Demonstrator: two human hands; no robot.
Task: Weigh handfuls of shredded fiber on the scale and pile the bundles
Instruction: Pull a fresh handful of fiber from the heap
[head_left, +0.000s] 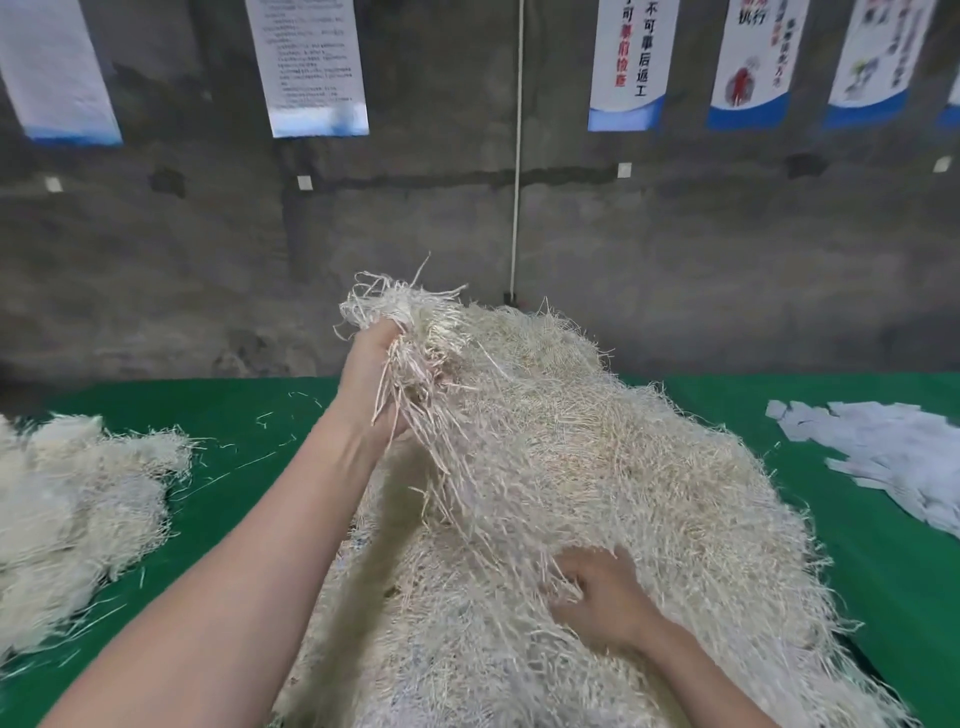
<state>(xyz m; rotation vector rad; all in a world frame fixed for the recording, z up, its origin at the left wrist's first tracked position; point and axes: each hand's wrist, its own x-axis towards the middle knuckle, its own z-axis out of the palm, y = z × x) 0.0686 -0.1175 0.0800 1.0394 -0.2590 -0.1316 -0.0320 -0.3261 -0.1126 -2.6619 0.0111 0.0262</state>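
Fiber heap (597, 467): cream to pale straw, fine crisscross strands, faint grey-blue flecks toward 6 o'clock.
Raised handful (415, 322): the same cream, some strands tinted pinkish tan.
Side pile (78, 509): off-white, at 9 o'clock.
Table cover (249, 467): plain bright green.
Paper slips (893, 457): white with a lavender cast, at 3 o'clock.
Wall (156, 270): mottled dark grey.
Posters (628, 62): white, blue bottom bands, black and red characters, along 12 o'clock.
Cord (517, 156): white.
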